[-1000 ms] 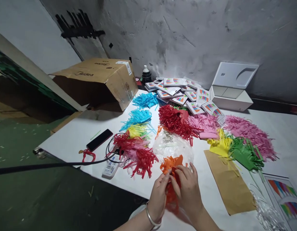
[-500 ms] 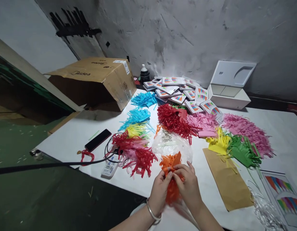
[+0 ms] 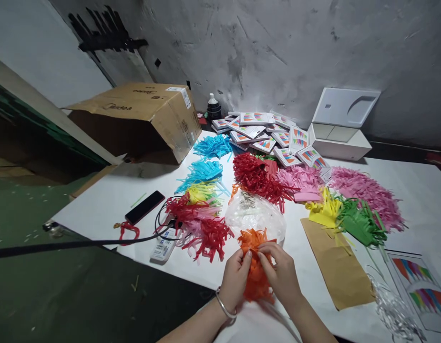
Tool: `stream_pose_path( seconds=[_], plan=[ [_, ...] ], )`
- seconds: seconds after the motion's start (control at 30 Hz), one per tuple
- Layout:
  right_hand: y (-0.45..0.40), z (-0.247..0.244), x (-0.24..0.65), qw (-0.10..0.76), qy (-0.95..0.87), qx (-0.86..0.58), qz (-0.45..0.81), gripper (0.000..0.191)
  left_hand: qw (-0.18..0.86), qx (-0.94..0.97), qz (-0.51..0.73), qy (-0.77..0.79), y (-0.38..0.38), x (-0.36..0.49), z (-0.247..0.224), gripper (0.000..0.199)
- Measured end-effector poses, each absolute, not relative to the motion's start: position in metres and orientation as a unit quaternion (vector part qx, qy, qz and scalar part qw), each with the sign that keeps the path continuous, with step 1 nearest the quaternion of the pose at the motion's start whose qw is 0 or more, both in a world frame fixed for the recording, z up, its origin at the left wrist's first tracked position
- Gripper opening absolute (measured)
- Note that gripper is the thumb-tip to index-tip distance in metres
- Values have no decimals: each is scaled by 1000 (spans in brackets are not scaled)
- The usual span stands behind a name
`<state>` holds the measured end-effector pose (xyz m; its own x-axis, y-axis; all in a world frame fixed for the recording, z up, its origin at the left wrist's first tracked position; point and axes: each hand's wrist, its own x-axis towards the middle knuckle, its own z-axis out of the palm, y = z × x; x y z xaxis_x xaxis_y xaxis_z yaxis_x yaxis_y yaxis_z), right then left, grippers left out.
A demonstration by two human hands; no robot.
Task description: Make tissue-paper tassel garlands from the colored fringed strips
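Observation:
An orange paper tassel (image 3: 258,278) is pinched between my two hands at the near edge of the table, its strips fanning out above and below the fingers. My left hand (image 3: 235,276), with a silver bangle at the wrist, grips it from the left. From the other side my right hand (image 3: 282,271) holds it with thumb and forefinger. Just beyond lies a clear plastic bag (image 3: 254,216) on the white tabletop. Bundles of red tassels (image 3: 261,176) sit behind the bag, and red and pink tassels (image 3: 202,224) lie to its left.
A large cardboard box (image 3: 145,119) stands back left. Packaged sets (image 3: 256,131) are piled near the wall beside a white open box (image 3: 340,143). Pink fringe (image 3: 365,195), green fringe (image 3: 361,221) and brown card (image 3: 338,267) lie right. A phone (image 3: 145,207) and a cable (image 3: 98,244) are left.
The orange tassel has been turned and spread in my fingers; a flat orange flap that stuck up at its top no longer shows. Both hands stay in nearly the same place.

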<state>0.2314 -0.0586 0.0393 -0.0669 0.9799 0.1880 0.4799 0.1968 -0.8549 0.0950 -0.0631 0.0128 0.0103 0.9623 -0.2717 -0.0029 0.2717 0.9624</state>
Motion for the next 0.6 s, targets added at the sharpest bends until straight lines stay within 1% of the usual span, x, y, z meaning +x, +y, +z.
stream_pose_path(
  seconds=[0.07,0.13,0.17,0.23,0.3,0.43,0.53,0.6],
  plan=[
    [-58,38,233,404,-713,-536,203,15,500,513,386,581,-61,91,15,30],
    [-59,37,233,383,-757,-518,108,17,448,576,363,580,-60,89,17,30],
    [-59,36,232,363,-772,-515,79,21,432,596,359,574,-59,88,18,29],
    [-61,35,231,324,-787,-520,63,28,415,622,355,560,-58,87,19,26],
    [-62,34,231,303,-782,-535,101,29,410,647,345,543,-56,85,19,25],
    [-61,36,236,303,-706,-580,271,28,394,700,324,501,-49,75,23,19],
    [-57,42,241,304,-651,-597,358,26,375,747,305,457,-43,67,27,31],
    [-55,45,242,310,-636,-588,392,23,364,777,273,434,-41,64,27,28]
  ],
)
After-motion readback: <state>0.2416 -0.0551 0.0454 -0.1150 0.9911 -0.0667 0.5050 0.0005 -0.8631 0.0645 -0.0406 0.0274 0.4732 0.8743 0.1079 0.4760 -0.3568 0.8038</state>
